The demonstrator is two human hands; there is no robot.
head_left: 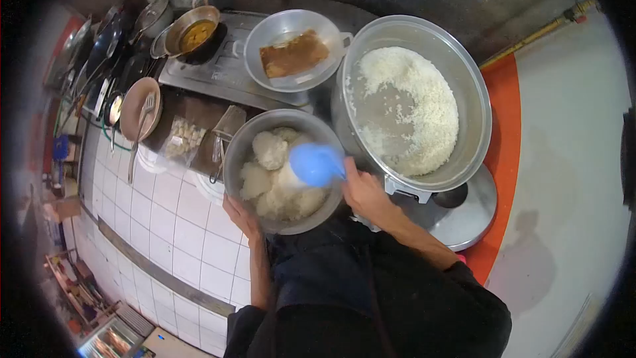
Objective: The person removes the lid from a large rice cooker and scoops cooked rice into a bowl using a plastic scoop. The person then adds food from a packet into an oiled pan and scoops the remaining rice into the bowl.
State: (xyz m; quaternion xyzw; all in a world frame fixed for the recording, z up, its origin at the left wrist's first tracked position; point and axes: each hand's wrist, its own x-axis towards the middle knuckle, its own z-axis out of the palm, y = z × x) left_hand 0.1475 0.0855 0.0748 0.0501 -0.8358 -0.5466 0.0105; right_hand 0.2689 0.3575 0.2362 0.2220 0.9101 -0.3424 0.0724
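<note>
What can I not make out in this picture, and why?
All in the head view:
Blue utensil: exact shape unclear, motion blur.
Its grip end: hidden by the right hand.
Some rice in the smaller pot: hidden behind the utensil.
Pale pieces in the plastic bag: too small to identify.
Round metal piece: partly covered by the large pot.

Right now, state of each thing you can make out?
Right hand: closed on blue scoop
Blue scoop: blurred, over smaller pot
Left hand: against smaller pot's side
Smaller pot: uncovered, holding clumped rice
Large pot: uncovered, rice covering part of floor
Silvery pan: uncovered, brown contents
Wok: uncovered, yellowish contents
Slotted spatula: resting in brown bowl
Clear bag: holding pale pieces
Background cookware: too indistinct
</note>
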